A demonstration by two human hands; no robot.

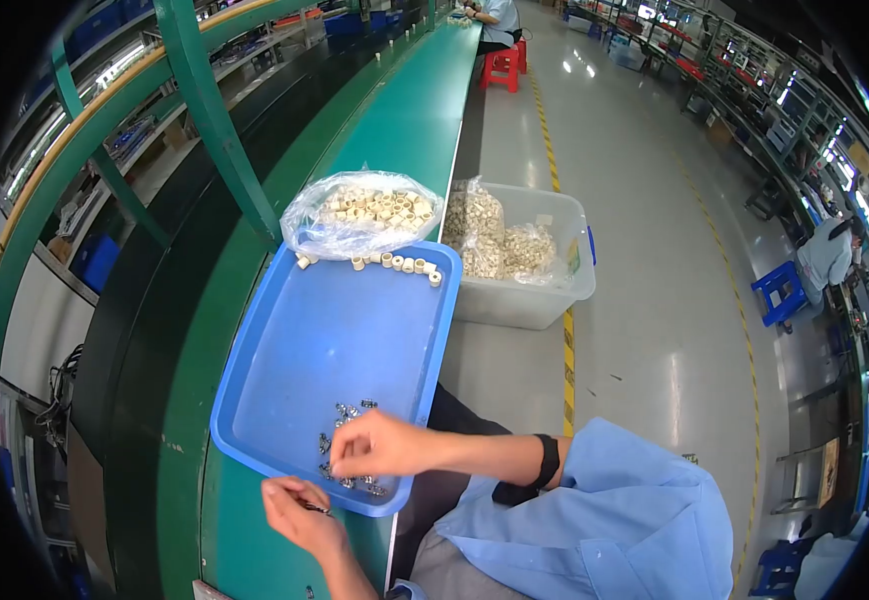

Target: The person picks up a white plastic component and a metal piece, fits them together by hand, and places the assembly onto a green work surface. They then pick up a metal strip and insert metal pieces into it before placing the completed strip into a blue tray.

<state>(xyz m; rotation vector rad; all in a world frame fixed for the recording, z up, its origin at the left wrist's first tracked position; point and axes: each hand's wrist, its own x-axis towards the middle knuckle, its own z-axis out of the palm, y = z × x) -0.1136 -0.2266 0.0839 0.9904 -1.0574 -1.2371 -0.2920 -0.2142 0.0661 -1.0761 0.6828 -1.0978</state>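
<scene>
A blue tray point(340, 330) lies on the green bench. My right hand point(380, 445) is over its near end, fingers curled down and pressed together; whatever they hold, if anything, is hidden. Around those fingers several small shiny metal parts point(347, 410) lie loose on the tray floor. My left hand point(300, 510) is just outside the tray's near edge, half closed, with a dark, shiny small metal part point(315, 507) at its fingers. Along the tray's far end sit several cream ring-shaped pieces point(408, 265), next to a clear plastic bag point(305, 215) full of the same pieces.
To the right of the bench stands a translucent bin point(520, 305) with bagged cream pieces. A green post point(210, 120) rises at the left. The green belt point(405, 110) runs far ahead, where a person sits by a red stool point(501, 68). Shelving lines the right side.
</scene>
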